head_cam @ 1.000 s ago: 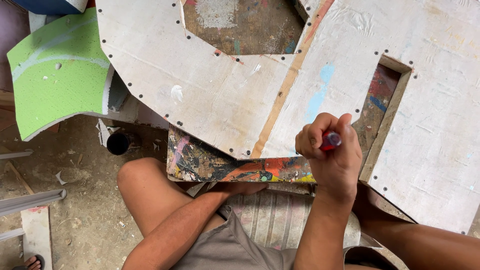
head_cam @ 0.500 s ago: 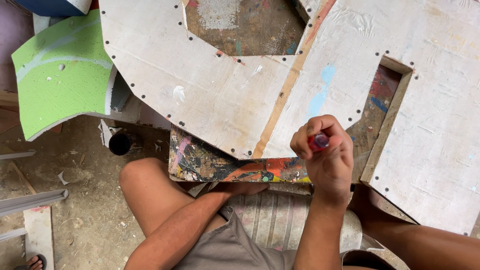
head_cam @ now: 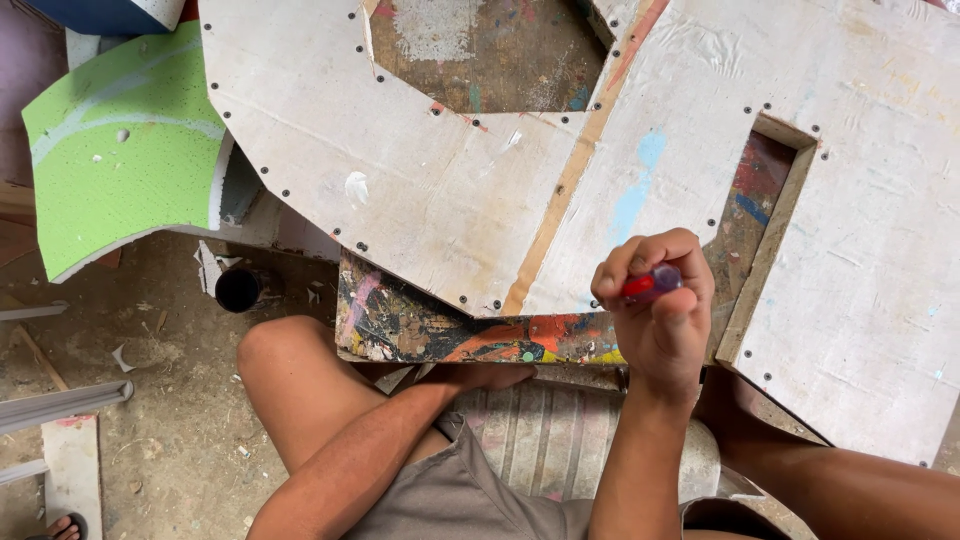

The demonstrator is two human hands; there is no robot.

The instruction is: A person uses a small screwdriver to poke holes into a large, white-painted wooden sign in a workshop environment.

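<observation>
A: Red and purple, that little plastic tool handle [head_cam: 650, 283]. The right hand [head_cam: 660, 320] is curled tight round it, low on the white wooden board with dark screws [head_cam: 420, 200], near the edge.

B: And the left hand [head_cam: 490, 376]?

A: It's under the paint-splashed worktop [head_cam: 440, 325]. I can't tell if it's open.

B: How to do it well?

A: I'd keep the tool straight up and push down firmly.

B: Anything different?

A: The right hand has slid a bit left and down.
</observation>
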